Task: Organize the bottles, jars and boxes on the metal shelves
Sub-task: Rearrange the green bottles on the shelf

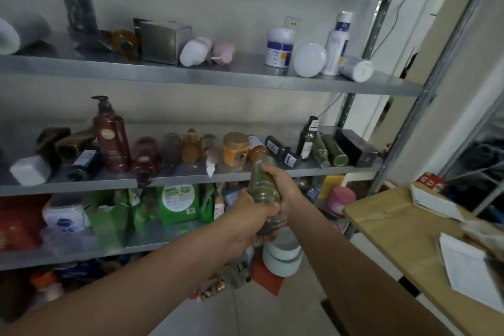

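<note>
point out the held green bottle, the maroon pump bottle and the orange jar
green bottle (263, 185): head view, middle of its body
maroon pump bottle (111, 144): head view, middle of its body
orange jar (236, 156): head view, its orange side

Left hand and right hand bare, forearms unclothed.

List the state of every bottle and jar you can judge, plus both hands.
green bottle, off the shelves, tilted, held in both hands
left hand, grips the green bottle's lower end
right hand, grips its upper part
maroon pump bottle, upright, middle shelf
orange jar, upright, lid on
dark green bottle, upright, middle shelf
pink pump bottle, lying down, top shelf
white tub, upright, top shelf
</note>
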